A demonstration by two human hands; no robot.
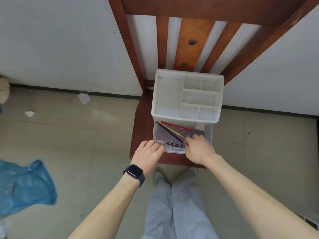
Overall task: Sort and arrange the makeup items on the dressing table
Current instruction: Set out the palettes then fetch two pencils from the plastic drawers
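- The wooden chair (141,128) stands in for a table, and its seat leaves little margin around the load. A knock against it could slide everything towards the front edge.
- The white organiser (168,95) sits on the seat against the back slats, and its top compartments hold nothing. Being so light, it may shift or tip if the drawer is tugged hard.
- The clear drawer (208,135) is pulled well out from under the organiser. Pulled any further, it could come free and spill onto the floor.
- The left hand (148,152) lies with fingers spread and fairly straight on the drawer's front left corner, steadying it. If it lifts off, the drawer may skid.
- The right hand (198,149) has its fingers curled in and appears to pinch the right end of the black pen (173,144). A hold so near the tip could let the pen swing or drop.
- The red pencil (176,126), black pencil (170,132) and thin yellow pencil (174,131) lie crossed in the drawer. Lifting the pen could drag the yellow one, whose tip is just beside the fingers.
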